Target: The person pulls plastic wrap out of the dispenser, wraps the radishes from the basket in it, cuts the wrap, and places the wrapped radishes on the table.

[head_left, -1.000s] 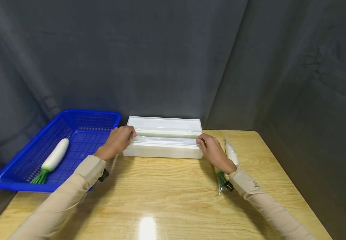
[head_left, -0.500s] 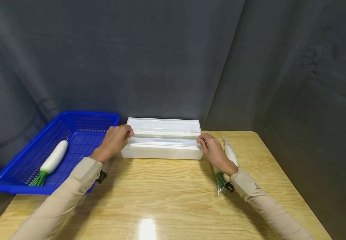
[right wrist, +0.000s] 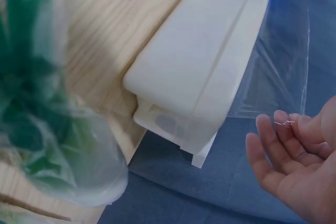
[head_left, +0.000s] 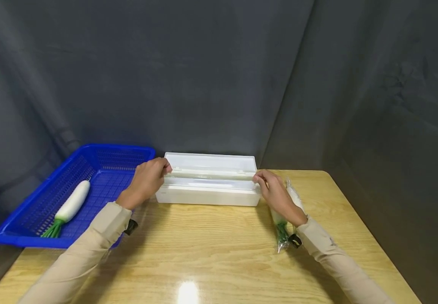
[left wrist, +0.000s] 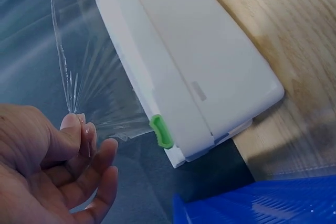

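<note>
A white cling film dispenser [head_left: 208, 196] lies lengthwise at the back of the table, its lid [head_left: 210, 161] tipped back. Clear cling film [left wrist: 97, 72] rises from it as a short sheet stretched between both hands. The left hand [head_left: 147, 179] pinches one corner of the film between thumb and forefinger, above the dispenser's left end. At the opposite end, the right hand [head_left: 276, 192] pinches the other corner the same way. In the left wrist view the film gathers in creases at the fingertips, and a green slider [left wrist: 161, 131] shows on the dispenser's edge.
A blue plastic basket [head_left: 32, 241] on the left holds a white radish with green stalks [head_left: 72, 202]. Film-wrapped radishes [head_left: 295, 196] lie under the right forearm on the wooden table [head_left: 203, 245]. Dark curtains [head_left: 211, 76] hang behind and beside the table.
Both hands keep their pinch on the film corners over the dispenser and barely shift. The whole head view has drifted slightly downward in the picture.
</note>
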Demonstrator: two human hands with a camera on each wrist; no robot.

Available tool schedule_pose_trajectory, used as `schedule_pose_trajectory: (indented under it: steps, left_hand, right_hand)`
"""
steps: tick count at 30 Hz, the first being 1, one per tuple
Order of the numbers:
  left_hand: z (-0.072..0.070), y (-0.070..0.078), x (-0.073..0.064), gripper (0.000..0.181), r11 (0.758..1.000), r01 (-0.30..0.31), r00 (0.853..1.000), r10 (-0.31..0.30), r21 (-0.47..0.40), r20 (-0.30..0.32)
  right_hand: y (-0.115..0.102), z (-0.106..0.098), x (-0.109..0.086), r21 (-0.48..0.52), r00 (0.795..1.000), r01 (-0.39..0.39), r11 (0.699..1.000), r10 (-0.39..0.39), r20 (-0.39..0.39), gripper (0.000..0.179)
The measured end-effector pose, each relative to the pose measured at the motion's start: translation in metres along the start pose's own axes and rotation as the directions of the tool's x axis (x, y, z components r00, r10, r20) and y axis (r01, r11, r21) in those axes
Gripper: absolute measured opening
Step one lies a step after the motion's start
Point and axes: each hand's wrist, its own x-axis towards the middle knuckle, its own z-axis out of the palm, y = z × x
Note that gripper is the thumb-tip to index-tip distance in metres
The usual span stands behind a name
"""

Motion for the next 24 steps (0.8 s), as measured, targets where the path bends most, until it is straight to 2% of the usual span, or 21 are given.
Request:
schedule_pose_trajectory:
  steps: [7, 12, 15, 24]
  left_hand:
    - [-0.004, 0.005, 0.001, 0.018, 1.000, 0.003, 0.999, -0.004, -0.021, -0.031]
    - [-0.007, 0.010, 0.007, 0.016, 0.998, 0.023, 1.000, -0.023, -0.060, -0.002]
    - [-0.009, 0.011, 0.011, 0.015, 0.996, 0.025, 1.000, -0.023, -0.082, 0.021]
    - [-0.016, 0.011, 0.007, 0.014, 0.991, 0.004, 0.999, 0.002, -0.137, 0.042]
  right_hand:
    - [-0.003, -0.009, 0.002, 0.066, 1.000, -0.006, 0.998, 0.005, 0.024, 0.010]
    - [-0.001, -0.017, 0.003, 0.135, 0.998, -0.023, 0.991, 0.016, 0.059, 0.011]
    - [0.001, -0.020, 0.003, 0.136, 0.998, -0.018, 0.991, 0.010, 0.055, 0.011]
    - [0.000, -0.023, 0.001, 0.138, 0.999, 0.015, 0.990, -0.022, 0.050, 0.011]
